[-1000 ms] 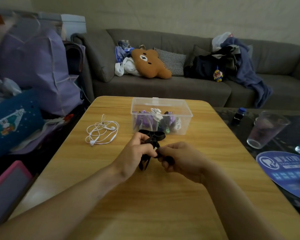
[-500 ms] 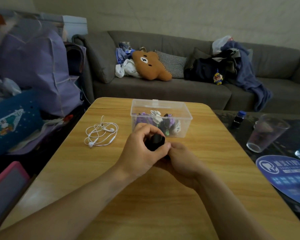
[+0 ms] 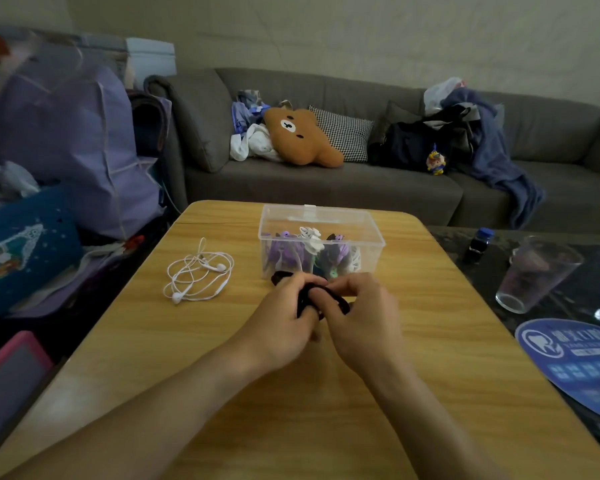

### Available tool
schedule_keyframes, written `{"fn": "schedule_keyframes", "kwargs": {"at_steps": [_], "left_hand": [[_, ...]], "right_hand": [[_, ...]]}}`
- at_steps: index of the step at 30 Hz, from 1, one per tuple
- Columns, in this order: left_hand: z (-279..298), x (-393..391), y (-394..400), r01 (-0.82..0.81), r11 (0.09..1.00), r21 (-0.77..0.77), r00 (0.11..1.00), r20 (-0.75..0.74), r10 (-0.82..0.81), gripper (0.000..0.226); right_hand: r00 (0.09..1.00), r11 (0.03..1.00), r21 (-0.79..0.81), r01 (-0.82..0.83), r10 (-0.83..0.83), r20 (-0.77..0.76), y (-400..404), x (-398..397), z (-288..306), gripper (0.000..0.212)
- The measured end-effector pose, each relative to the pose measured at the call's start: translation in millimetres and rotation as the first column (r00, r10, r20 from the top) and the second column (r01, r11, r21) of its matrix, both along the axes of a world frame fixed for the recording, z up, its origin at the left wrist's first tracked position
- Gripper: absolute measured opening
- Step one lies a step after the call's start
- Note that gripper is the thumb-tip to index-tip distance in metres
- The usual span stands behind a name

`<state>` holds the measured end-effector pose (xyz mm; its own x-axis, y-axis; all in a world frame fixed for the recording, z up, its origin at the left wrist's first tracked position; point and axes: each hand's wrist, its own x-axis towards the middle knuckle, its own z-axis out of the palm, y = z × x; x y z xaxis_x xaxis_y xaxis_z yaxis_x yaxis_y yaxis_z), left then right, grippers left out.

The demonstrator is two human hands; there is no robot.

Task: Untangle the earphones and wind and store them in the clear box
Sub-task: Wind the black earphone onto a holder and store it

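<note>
Wooden counter [image 3: 291, 410], pale grain, rounded corners, fills the lower centre; all places below are given relative to it.

Off its left edge: purple fabric storage bag [image 3: 66, 140], blue cushion with a rocket print [image 3: 21, 251], pink-edged item [image 3: 11, 368] at the near left, kind unclear.

On its left half: white earphones [image 3: 198, 271], loose tangle, lying alone and apart from both hands.

On its far centre: clear box [image 3: 321, 242], lid off, holding purple, white and dark wound bundles.

Just in front of the box, over the counter's middle: left hand [image 3: 284, 323] and right hand [image 3: 364, 323], close together, fingers of both curled and pinching black earphones [image 3: 309, 296]; a black loop sticks out beyond the left hand toward the box.

Behind the counter: grey sofa [image 3: 326, 188] against a plain wall, carrying a brown bear cushion [image 3: 300, 136], a checked pillow [image 3: 347, 133], a dark bag [image 3: 413, 143] and a blue blanket [image 3: 496, 161].

Off its right edge: dark side table [image 3: 471, 271] with a small blue-capped bottle [image 3: 478, 245], a drinking glass [image 3: 534, 275] and a round blue printed fan [image 3: 575, 362].
</note>
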<state>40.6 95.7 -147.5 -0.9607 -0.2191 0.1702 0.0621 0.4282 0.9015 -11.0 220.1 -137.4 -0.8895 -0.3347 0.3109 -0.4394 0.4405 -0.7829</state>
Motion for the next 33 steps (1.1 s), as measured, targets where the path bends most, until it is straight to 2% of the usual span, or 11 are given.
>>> {"fn": "schedule_keyframes", "kwargs": {"at_steps": [3, 7, 11, 17, 26, 33], "left_hand": [[0, -1, 2, -0.016, 1.0, 0.008, 1.0, -0.006, 0.016, 0.023], [-2, -8, -1, -0.076, 0.997, 0.027, 0.997, 0.007, 0.076, 0.027], [-2, -9, -3, -0.057, 0.998, -0.04, 0.998, 0.01, 0.057, 0.028], [-4, -9, 0, -0.124, 0.989, 0.076, 0.991, -0.046, 0.128, 0.024], [-9, -9, -2, -0.262, 0.944, 0.202, 0.963, -0.013, 0.27, 0.023], [-5, -7, 0, -0.254, 0.936, 0.242, 0.955, -0.093, 0.283, 0.019]], "right_hand": [[0.999, 0.999, -0.024, 0.034, -0.035, -0.024, -7, 5, -5, 0.013], [0.999, 0.999, 0.011, 0.038, -0.038, -0.009, -8, 5, -3, 0.013], [1.0, 1.0, -0.003, 0.017, -0.017, 0.023, -7, -2, -5, 0.012], [0.987, 1.0, -0.005, 0.02, -0.021, -0.158, -12, 0, -7, 0.009], [0.926, 1.0, 0.025, -0.013, 0.021, -0.378, -18, 5, -8, 0.006], [0.86, 1.0, 0.02, -0.017, 0.025, -0.509, -14, 6, 0, 0.011]]}}
